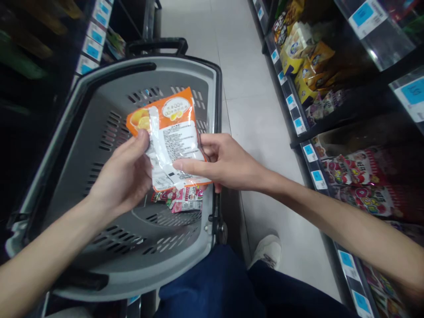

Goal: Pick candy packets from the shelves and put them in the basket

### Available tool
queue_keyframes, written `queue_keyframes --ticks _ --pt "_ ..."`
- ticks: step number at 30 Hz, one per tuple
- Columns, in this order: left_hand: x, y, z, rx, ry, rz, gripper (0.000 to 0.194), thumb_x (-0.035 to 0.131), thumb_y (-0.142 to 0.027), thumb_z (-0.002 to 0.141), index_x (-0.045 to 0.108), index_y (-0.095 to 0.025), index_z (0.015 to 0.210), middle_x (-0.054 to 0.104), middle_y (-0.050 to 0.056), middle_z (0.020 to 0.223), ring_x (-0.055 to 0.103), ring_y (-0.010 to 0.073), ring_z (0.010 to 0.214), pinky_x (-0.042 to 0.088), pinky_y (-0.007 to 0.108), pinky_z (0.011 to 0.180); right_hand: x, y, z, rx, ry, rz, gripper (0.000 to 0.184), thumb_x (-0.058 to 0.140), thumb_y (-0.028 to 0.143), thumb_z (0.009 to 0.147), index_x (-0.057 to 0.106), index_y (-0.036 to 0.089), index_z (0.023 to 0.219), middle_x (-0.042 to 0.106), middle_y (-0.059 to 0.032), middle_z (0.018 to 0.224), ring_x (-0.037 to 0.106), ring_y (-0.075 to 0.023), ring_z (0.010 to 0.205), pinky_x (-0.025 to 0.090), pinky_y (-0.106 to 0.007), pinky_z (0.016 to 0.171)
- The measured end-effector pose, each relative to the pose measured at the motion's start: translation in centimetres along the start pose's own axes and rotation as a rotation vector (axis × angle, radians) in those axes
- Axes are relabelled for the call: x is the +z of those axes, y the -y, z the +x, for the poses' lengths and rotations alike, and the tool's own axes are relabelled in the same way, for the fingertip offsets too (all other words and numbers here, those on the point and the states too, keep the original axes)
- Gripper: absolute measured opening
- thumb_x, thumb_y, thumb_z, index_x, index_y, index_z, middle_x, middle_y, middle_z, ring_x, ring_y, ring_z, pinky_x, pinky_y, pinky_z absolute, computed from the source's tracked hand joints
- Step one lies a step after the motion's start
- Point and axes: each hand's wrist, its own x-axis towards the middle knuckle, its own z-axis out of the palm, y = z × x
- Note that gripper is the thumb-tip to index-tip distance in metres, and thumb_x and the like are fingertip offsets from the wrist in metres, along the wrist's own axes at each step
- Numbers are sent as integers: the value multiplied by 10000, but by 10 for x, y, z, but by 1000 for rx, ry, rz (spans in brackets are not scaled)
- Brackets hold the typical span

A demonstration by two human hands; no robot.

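Observation:
An orange and white candy bag [175, 137], printed with small text and yellow fruit, is held up over a grey shopping basket [132, 287]. My left hand [124, 172] pinches its left edge, thumb on the printed side. On the right, my right hand [228, 161] grips the lower right part, its thumb lying across the front and its other fingers behind. Below the bag, pink and red candy packets [187, 198] lie at the bottom of the basket, partly hidden by the bag.
Shelves with bagged snacks [308, 66] and red candy bags [361, 172] line the right side, edged with price tags [318, 176]. More shelf tags [92, 46] run along the left. Between them stretches a tiled floor [258, 123]; a shoe [268, 249] stands beside the basket.

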Motion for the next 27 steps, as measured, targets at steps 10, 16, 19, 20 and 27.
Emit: queue_keyframes --ticks 10,16,19,20,27 --pt "0 -1 0 38 2 -10 308 502 -302 1025 732 -121 1121 797 29 932 752 171 927 573 306 1028 -1 -2 1 14 8 63 458 830 531 756 692 175 1009 661 11 797 538 -89 635 398 -179 482" --pt "2 0 0 59 15 -19 294 504 -293 1024 727 -142 1139 796 10 966 726 128 737 610 261 911 1 -3 0 20 17 100 495 822 542 770 681 184 1082 648 24 750 519 -83 567 415 -177 425" --pt "3 0 -1 62 16 -16 305 488 -295 1030 723 -166 1176 790 -4 1032 725 122 756 618 236 845 1 -3 0 1 23 115 489 813 540 786 679 191 1101 656 24 760 520 -81 568 415 -169 415" --pt "3 0 -1 69 16 -17 306 490 -296 1030 720 -173 1189 787 -8 1055 723 120 764 617 233 841 1 -3 0 -7 26 121 482 808 539 793 677 193 1102 661 24 767 522 -82 567 417 -168 411" --pt "-2 0 1 88 -8 -18 294 533 -331 1008 732 -129 1086 769 40 887 686 142 741 615 245 752 1 -3 1 -3 33 133 446 771 548 825 656 183 1054 680 13 785 554 -89 546 462 -184 400"
